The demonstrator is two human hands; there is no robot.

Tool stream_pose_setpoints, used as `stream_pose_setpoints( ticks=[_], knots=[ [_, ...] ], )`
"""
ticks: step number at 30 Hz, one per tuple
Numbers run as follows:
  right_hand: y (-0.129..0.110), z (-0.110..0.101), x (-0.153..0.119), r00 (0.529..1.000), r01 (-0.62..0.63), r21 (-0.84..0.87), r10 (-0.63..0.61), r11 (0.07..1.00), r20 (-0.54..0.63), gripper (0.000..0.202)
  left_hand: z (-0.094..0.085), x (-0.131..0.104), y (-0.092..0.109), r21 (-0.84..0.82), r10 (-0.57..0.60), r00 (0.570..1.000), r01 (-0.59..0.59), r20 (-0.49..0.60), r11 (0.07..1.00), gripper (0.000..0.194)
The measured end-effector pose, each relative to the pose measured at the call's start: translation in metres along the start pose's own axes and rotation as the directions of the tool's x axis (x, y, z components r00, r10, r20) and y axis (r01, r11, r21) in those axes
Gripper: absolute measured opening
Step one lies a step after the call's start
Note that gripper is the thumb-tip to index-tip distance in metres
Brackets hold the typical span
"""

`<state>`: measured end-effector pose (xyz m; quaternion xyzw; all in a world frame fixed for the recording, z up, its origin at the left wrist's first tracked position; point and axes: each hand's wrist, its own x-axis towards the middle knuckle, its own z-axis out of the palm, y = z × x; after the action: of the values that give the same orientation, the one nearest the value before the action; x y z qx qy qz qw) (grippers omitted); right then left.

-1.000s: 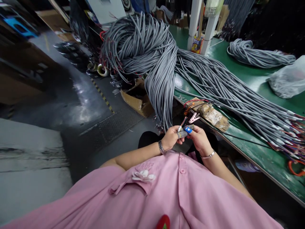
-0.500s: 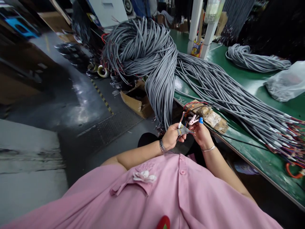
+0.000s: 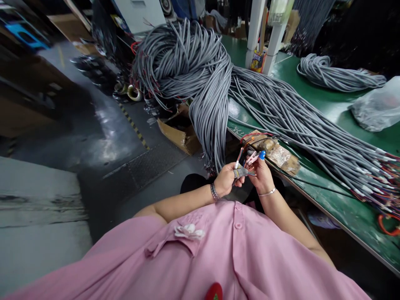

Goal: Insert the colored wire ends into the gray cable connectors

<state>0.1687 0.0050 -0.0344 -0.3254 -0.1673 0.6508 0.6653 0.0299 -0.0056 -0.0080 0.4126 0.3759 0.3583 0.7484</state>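
Note:
My left hand [image 3: 225, 180] is closed around the end of a grey cable [image 3: 240, 172], from which thin coloured wires fan out to the right. A white-sleeved wire [image 3: 238, 161] sticks up beside its fingers. Just right of it, my right hand [image 3: 263, 177] has a blue finger cover [image 3: 262, 155] on the thumb. A small pink clip [image 3: 251, 158] sits between that thumb and the curled fingers, at the bench edge. The wire ends reach to the right fingertips, which are partly hidden.
Long grey cables [image 3: 287, 108] lie along the green bench [image 3: 331, 110], with a big coil [image 3: 184, 58] hanging over its left end. A taped block [image 3: 278, 154] sits at the near edge. A plastic bag [image 3: 378, 106] lies at right. An open carton [image 3: 178, 133] stands below.
My right hand has shifted slightly left, and its thumb has come in against the pink clip. My left hand keeps its hold on the grey cable, nearly unmoved.

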Motion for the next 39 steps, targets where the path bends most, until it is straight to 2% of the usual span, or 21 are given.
stream_pose_setpoints(
  ticks=[5,10,16,20,22,24,27,29,33,39],
  knots=[
    [0.001,-0.001,-0.003,0.999,-0.046,0.024,0.046,0.999,-0.012,0.043,-0.002,0.0,-0.003,0.006,0.005,1.0,-0.005,-0.009,1.0,0.03],
    [-0.006,-0.004,-0.014,0.995,-0.09,0.005,0.089,0.996,0.046,0.05,-0.005,-0.006,-0.001,-0.021,0.015,1.0,-0.015,-0.005,1.0,0.026],
    [-0.01,-0.005,-0.017,0.997,-0.069,-0.05,0.07,0.996,0.027,0.031,-0.004,-0.012,0.002,-0.007,0.046,0.998,-0.046,-0.044,0.999,0.028],
    [-0.008,-0.004,-0.015,0.999,-0.038,-0.05,0.039,0.998,0.009,0.032,-0.001,-0.009,0.005,-0.037,0.078,0.995,-0.08,-0.062,0.996,0.027],
    [-0.006,-0.004,-0.014,1.0,0.003,-0.09,-0.003,0.996,0.001,0.035,-0.001,-0.006,0.005,-0.06,0.089,0.994,-0.092,-0.062,0.994,0.027],
    [-0.002,-0.003,-0.013,0.993,0.104,-0.191,-0.113,0.976,-0.037,0.039,-0.001,-0.003,0.005,-0.078,0.098,0.993,-0.103,-0.062,0.992,0.028],
    [0.002,-0.001,-0.012,0.958,0.229,-0.331,-0.272,0.915,-0.088,0.045,-0.001,0.001,0.002,-0.079,0.094,0.994,-0.098,-0.052,0.992,0.025],
    [0.002,0.001,-0.011,0.967,0.203,-0.313,-0.241,0.928,-0.087,0.046,-0.002,0.003,0.0,-0.075,0.084,0.995,-0.087,-0.048,0.993,0.022],
    [0.001,0.005,-0.008,0.995,0.079,-0.133,-0.086,0.988,-0.045,0.042,-0.002,0.004,-0.002,-0.07,0.076,0.996,-0.08,-0.051,0.994,0.022],
    [0.0,0.01,-0.004,0.996,0.043,-0.097,-0.05,0.994,-0.073,0.045,-0.002,0.004,-0.003,-0.045,0.028,0.998,-0.031,-0.063,0.999,0.025]
  ],
)
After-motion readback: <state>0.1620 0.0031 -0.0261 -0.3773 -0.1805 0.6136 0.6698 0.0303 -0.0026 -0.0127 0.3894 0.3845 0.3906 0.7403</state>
